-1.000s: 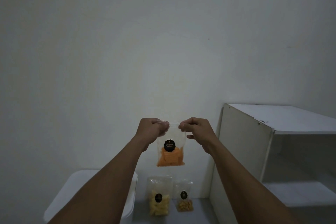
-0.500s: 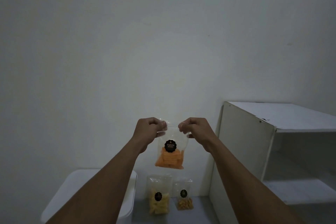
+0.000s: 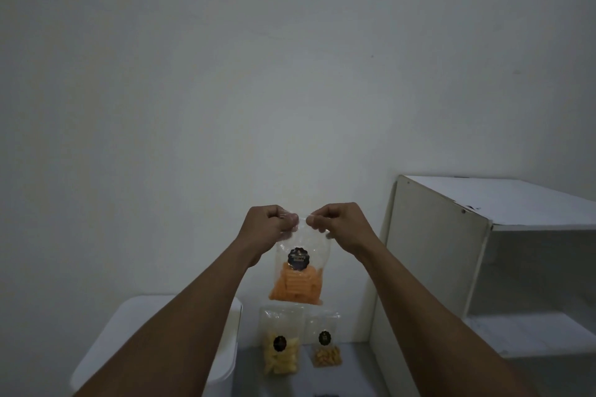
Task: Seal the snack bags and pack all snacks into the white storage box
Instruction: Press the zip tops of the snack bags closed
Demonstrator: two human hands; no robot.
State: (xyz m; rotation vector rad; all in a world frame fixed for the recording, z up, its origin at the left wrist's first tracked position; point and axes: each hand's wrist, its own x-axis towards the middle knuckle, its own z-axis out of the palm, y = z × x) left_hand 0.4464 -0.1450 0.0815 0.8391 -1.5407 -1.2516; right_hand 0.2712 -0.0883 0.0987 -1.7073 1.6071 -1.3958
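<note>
now left hand (image 3: 271,224) and right hand (image 3: 338,222) pinch the orange snack bag (image 3: 300,271) by its top. uneven pressing may leave the seal gapped.

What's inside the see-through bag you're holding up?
Orange snack pieces fill the bottom half of the bag. A black sticker covers some, and the left hand and right hand pinch the top, hiding the seal.
</note>
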